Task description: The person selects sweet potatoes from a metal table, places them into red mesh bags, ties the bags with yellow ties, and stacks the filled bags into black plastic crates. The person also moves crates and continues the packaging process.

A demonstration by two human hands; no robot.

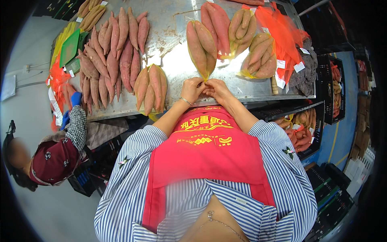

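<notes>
Just beyond my hands, a yellow net bag of sweet potatoes (202, 48) lies on the metal table, its gathered neck pointing at me. My left hand (193, 87) and my right hand (218, 90) meet at that neck, fingertips pinching the netting. To the left rests another yellow net bag of sweet potatoes (151, 89). On the right are two filled yellow net bags, the nearer one (260, 57) and the farther one (242, 28). A red-skinned bagged pair of sweet potatoes (215, 27) sits behind the bag at my hands.
Loose sweet potatoes (113, 51) are heaped on the metal table (172, 45) at left, beside a green tray (69, 50). Orange-red net bags (279, 36) with white tags lie right, near dark netting (304, 72). Black crates (317, 130) stand below. A blue-gloved co-worker (56, 157) works at left.
</notes>
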